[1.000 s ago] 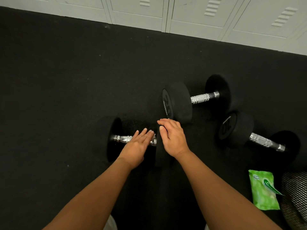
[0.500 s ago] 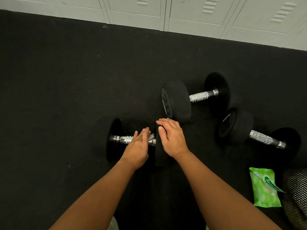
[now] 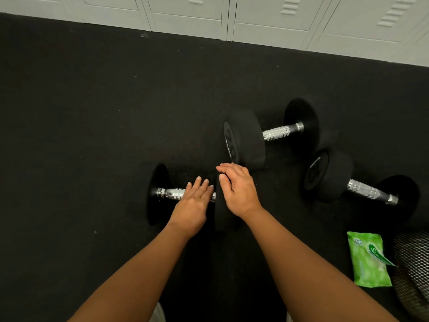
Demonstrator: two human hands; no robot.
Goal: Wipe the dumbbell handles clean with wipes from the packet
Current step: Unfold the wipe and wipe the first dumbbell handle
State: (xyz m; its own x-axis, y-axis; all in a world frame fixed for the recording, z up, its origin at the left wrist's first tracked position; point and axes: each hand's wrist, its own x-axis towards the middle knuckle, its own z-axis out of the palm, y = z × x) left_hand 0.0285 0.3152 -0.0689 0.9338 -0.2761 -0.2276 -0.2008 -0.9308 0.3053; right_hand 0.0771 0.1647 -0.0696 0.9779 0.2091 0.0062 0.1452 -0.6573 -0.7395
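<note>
Near dumbbell (image 3: 158,205) lies crosswise on black rubber floor (image 3: 92,117). Left hand (image 3: 193,204) flat across its chrome handle (image 3: 171,194), fingers straight, covering right half. Right hand (image 3: 239,191) rests atop dumbbell's right head (image 3: 220,219), fingers lightly bent. Second dumbbell (image 3: 247,140) just beyond right hand; third dumbbell (image 3: 330,175) further right. Green wipes packet (image 3: 368,263) on floor, flap lifted, beside black mesh basket (image 3: 415,270). Pale lockers (image 3: 267,17) along far edge.

A black speckled rubber floor (image 3: 81,135) carries three black-headed, chrome-handled dumbbells: the nearest dumbbell (image 3: 170,193), the middle dumbbell (image 3: 276,132) and the right dumbbell (image 3: 366,191). A green plastic wipes packet (image 3: 368,263) lies flat just beside a black wire-mesh basket (image 3: 415,270).
</note>
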